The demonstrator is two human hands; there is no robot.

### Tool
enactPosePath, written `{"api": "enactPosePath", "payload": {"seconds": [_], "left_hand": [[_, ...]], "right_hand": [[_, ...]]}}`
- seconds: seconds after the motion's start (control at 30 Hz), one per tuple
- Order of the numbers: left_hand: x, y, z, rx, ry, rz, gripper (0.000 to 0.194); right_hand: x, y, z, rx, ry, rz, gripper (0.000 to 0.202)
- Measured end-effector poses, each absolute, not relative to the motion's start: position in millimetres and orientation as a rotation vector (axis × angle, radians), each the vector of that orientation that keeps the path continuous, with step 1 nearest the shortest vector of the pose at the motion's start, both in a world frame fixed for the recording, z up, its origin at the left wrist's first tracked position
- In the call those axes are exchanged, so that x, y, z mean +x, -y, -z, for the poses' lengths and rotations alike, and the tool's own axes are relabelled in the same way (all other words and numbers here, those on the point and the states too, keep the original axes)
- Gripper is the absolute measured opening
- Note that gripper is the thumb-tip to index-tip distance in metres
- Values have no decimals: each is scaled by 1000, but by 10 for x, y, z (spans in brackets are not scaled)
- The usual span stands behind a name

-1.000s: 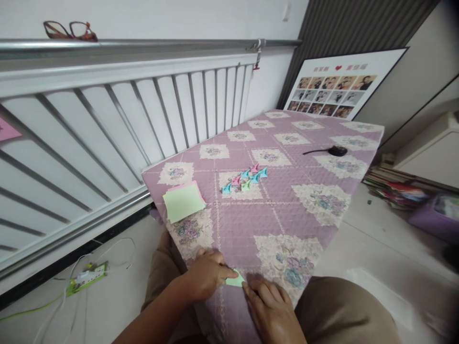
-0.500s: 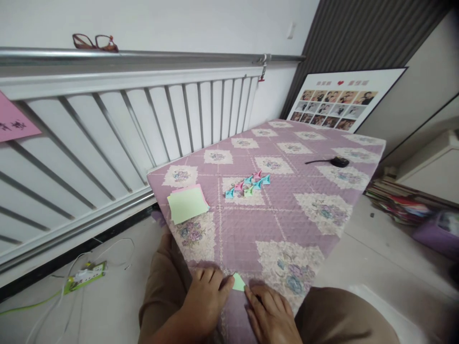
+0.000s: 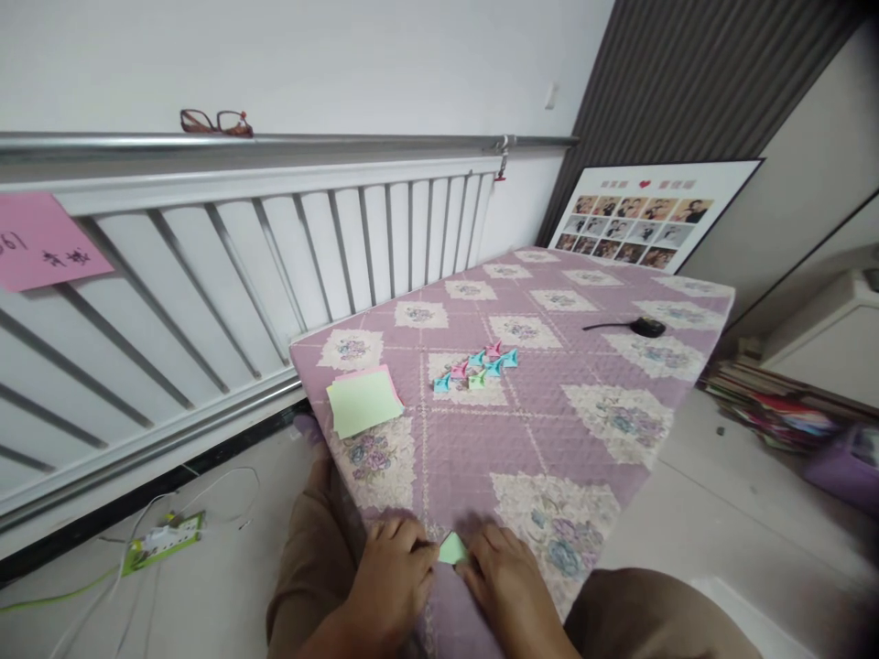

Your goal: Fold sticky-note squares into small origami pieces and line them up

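Observation:
A small folded piece of light green paper lies on the flowered cloth near the table's front edge, between my two hands. My left hand holds its left corner with bent fingers. At its right side, my right hand pinches the other corner. Farther up the cloth, several small folded paper pieces in blue, pink and green form a group. To their left lies a stack of square paper, light green on top with pink edges showing beneath.
The purple flowered cloth covers the table. A black object with a cord lies at the right. Behind stand a white radiator and a framed photo board. A power strip is on the floor at left.
My right hand has shifted slightly up and left, with its fingers more over the green paper's right side. The view has tilted slightly, so the scene sits lower.

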State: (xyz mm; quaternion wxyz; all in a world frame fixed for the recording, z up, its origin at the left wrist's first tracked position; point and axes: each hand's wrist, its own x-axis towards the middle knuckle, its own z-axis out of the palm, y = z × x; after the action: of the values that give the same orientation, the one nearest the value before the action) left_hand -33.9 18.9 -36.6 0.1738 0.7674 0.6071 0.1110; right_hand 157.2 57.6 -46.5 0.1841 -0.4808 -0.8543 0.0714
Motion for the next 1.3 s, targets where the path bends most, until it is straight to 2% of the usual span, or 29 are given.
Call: {"api": "enactPosePath", "payload": {"seconds": [0.13,0.4,0.6,0.9,1.1,1.3], "left_hand": [[-268,-299,381,2216,-1736,-319,10],[-288,-375,450,2460,-1660,-213,12],[-305,-388,448,2299,-1652,-429,8],[-218,-432,435,2035,-1692,-618,13],[-113,-495,525,1808,-1677,-855,15],[29,-515,596,1651,-1727,-928,21]], "right_hand": [[1533,-694,391,-1258,2494,-322,14],[1525,-728,267,-1216,2555,-402,12],[1509,-795,177,-1197,2510,-580,14],[1559,-867,156,-1205,2371,-850,10],[1540,-878,211,-1210,2350,-821,9],[1558,-877,288,-1211,2347,-805,8]]}}
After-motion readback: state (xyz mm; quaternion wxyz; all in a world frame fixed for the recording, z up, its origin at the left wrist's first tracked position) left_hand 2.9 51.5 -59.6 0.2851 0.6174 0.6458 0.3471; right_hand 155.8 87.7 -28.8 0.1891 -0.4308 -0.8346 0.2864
